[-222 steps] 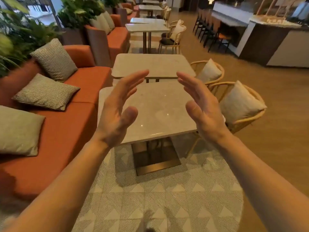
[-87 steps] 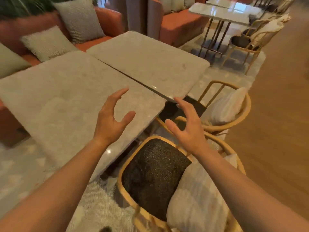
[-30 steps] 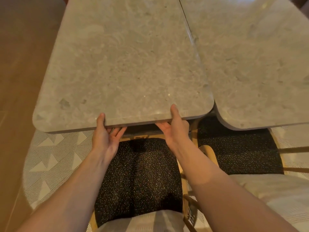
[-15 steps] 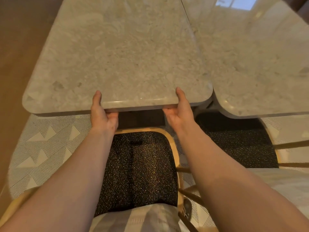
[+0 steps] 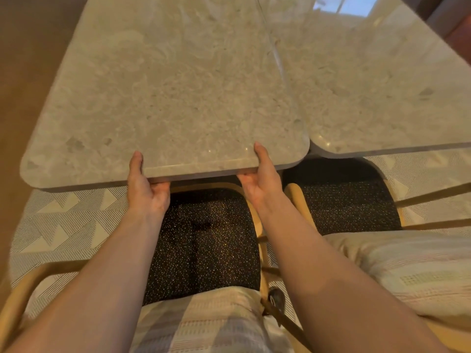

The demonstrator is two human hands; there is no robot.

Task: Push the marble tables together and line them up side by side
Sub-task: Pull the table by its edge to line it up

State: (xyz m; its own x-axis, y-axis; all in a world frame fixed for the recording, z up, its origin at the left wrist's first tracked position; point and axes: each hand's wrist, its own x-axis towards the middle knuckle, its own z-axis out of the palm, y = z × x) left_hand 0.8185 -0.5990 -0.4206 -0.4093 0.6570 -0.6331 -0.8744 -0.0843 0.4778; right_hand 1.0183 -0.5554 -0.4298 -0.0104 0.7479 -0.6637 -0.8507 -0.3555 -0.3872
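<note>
Both hands — left hand (image 5: 146, 189), right hand (image 5: 262, 178) — grip the left marble table's (image 5: 165, 85) near edge.

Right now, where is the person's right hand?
In the head view, the right hand grips the near edge of the left marble table, close to its right corner, above the dark chair seat.

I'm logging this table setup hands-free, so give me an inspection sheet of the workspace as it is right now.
Surface: patterned rug beside wooden floor.
Job's things: left marble table and right marble table meet along a thin seam; the left table's near edge sits nearer the camera.
Clutter: nothing seen on either top.
Grippers: left hand and right hand grip the left table's near edge, thumbs on top.
Cables: nothing seen.
Surroundings: two chairs, left chair, right chair, striped cushions.
</note>
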